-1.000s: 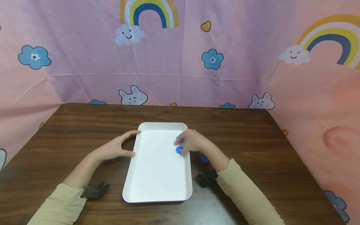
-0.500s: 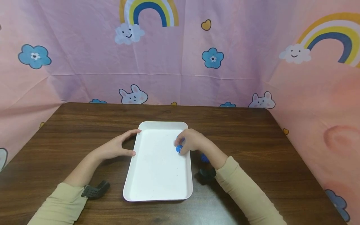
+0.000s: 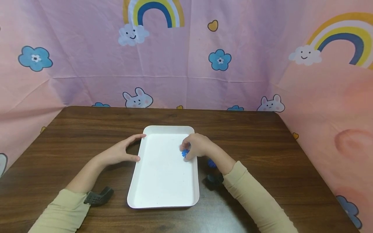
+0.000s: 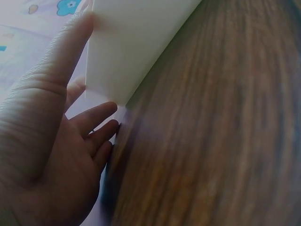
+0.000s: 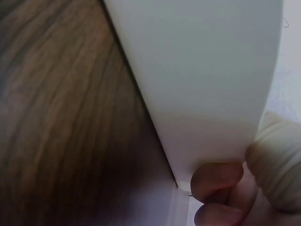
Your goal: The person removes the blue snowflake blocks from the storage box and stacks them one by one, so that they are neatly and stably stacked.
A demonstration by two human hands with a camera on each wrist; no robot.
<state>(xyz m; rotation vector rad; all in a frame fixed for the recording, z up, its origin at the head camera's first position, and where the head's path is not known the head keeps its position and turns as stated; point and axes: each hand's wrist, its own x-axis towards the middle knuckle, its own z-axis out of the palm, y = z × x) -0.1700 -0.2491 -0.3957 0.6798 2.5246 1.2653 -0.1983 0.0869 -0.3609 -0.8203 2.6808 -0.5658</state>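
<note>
A white rectangular tray [image 3: 163, 174] lies on the table, longer front to back. My left hand [image 3: 118, 153] is at its left side, thumb and index fingertip touching the rim, fingers spread; the left wrist view shows the tray's outer wall [image 4: 131, 42] beside the thumb. Over the right rim reaches my right hand [image 3: 196, 147], thumb and fingers bent around a small blue snowflake-shaped plastic piece [image 3: 185, 153] in the tray. The hand partly covers that piece. In the right wrist view the tray wall [image 5: 202, 70] fills the middle, with curled fingers [image 5: 218, 181] below it.
Another blue piece [image 3: 211, 163] lies on the brown wooden table [image 3: 247, 139] right of the tray, partly behind my right forearm. Dark wrist-worn devices [image 3: 99, 196] sit at both cuffs. A patterned pink cloth [image 3: 175, 64] hangs behind the table and along its sides.
My right thumb and fingertips have drawn closer together around the blue piece, which has shifted up slightly. The left hand and the tray have stayed in place.
</note>
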